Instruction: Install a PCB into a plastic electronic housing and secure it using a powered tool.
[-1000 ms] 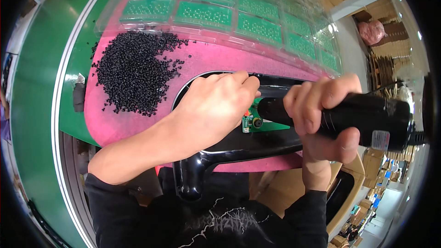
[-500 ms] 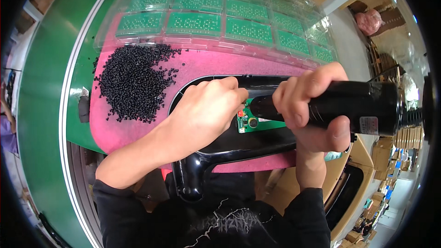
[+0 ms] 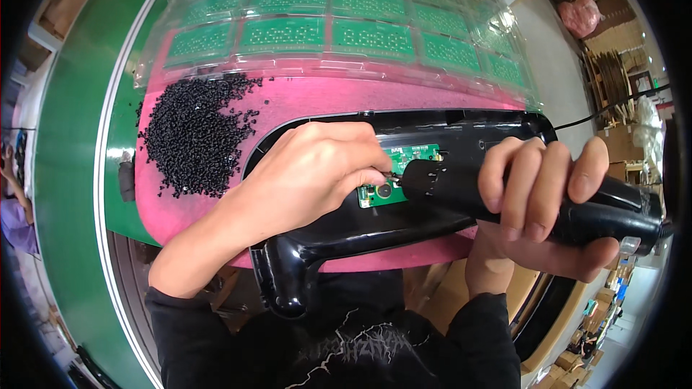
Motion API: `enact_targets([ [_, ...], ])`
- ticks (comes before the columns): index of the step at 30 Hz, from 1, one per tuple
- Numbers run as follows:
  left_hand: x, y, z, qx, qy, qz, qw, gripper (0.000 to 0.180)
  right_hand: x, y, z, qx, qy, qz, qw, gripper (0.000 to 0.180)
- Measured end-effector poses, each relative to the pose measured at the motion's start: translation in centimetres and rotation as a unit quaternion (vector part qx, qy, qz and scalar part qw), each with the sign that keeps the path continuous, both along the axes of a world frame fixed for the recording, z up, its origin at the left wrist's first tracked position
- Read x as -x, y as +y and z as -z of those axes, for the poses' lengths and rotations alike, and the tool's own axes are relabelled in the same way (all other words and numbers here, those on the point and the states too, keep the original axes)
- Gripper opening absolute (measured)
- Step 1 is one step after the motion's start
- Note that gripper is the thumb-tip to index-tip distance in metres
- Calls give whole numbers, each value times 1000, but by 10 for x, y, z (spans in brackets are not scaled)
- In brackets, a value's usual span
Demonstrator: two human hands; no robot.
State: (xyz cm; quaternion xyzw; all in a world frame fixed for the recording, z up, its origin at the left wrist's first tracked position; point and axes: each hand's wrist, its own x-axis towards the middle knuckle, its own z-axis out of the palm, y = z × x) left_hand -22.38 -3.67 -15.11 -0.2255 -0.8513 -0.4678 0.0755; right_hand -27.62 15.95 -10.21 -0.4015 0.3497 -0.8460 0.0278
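— What has the right hand [image 3: 548, 202] got?

— Its fingers are wrapped tight round a black electric screwdriver [image 3: 519, 198], whose tip meets the small green circuit board [image 3: 396, 176] seated in the black plastic housing [image 3: 346, 223] at the picture's centre.

— And the left hand [image 3: 310, 173]?

— Fingertips pinched at the driver's tip; what they pinch, I cannot tell.

— Anything around?

— Black screws [image 3: 194, 133] heaped at nine o'clock on the pink mat [image 3: 303, 101]; a clear tray of green boards [image 3: 339, 21] at twelve.

Bare pink mat [image 3: 303, 101] between black pellet heap [image 3: 193, 137] and housing [image 3: 432, 126]
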Motion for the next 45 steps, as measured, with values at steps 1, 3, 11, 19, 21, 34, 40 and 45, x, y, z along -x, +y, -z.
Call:
enact_targets([
  [1, 0, 0, 0, 1, -1, 4, 1000, 10, 2, 2, 0, -31, 1, -26, 999, 46],
  [3, 1, 2, -1, -2, 15, -19, 1000, 8, 3, 9, -2, -106, -18, -75, 991, 50],
  [11, -2, 3, 0, 25, 0, -84, 996, 13, -2, 1, 1, -145, 9, -95, 985, 56],
  [19, -7, 0, -2, 81, 5, 4, 997, 18, -3, -2, -3, -9, 15, -31, 999, 42],
  [21, -7, -1, -2, 79, 26, 18, 996, 17, -3, 3, -7, -16, 3, -30, 999, 41],
  [34, -1, 4, 1, 61, 85, 21, 994, 20, -2, 9, -7, -14, -26, -14, 999, 42],
  [40, -1, 6, -6, 60, 124, 4, 990, 22, -1, 9, -4, -35, -19, 0, 999, 44],
  [45, -1, 0, -5, 113, 137, -59, 982, 17, 0, 10, -1, -148, -6, -36, 988, 50],
])
